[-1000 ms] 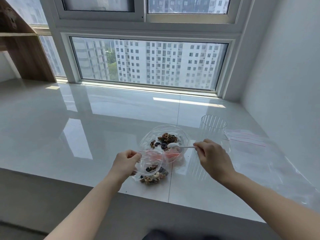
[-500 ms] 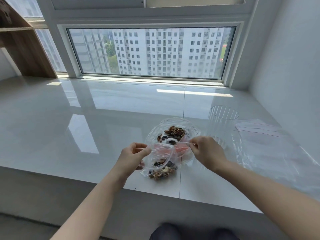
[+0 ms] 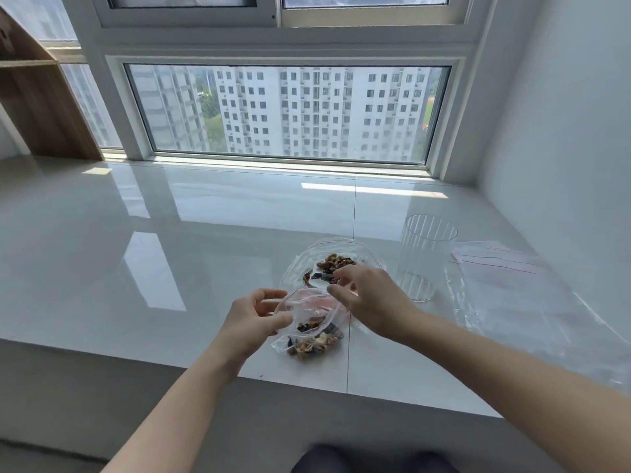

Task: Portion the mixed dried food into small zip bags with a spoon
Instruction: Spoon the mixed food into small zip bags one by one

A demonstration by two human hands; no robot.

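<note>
- Where the small zip bag (image 3: pixel 312 327) sits near the front edge of the white sill (image 3: pixel 170 268), its mouth opens upward and toward the window, its filled bottom toward the person; its long axis runs front to back.
- Left hand (image 3: pixel 254 319): thumb and fingers curled on the left rim of the bag mouth, holding it open.
- Right hand (image 3: pixel 368 302): fingers loosely bent at the right rim of the mouth; whether they pinch the film cannot be told. No spoon can be made out.
- One clear bowl (image 3: pixel 300 264) of mixed dried food (image 3: pixel 333 264), just behind the bag.
- One ribbed clear cup (image 3: pixel 423 257), upright, right of the bowl.
- Spare flat zip bags (image 3: pixel 505 281) lie at far right beside the wall; their count is unclear.
- Open sill extends left and back to the window (image 3: pixel 286 114).
</note>
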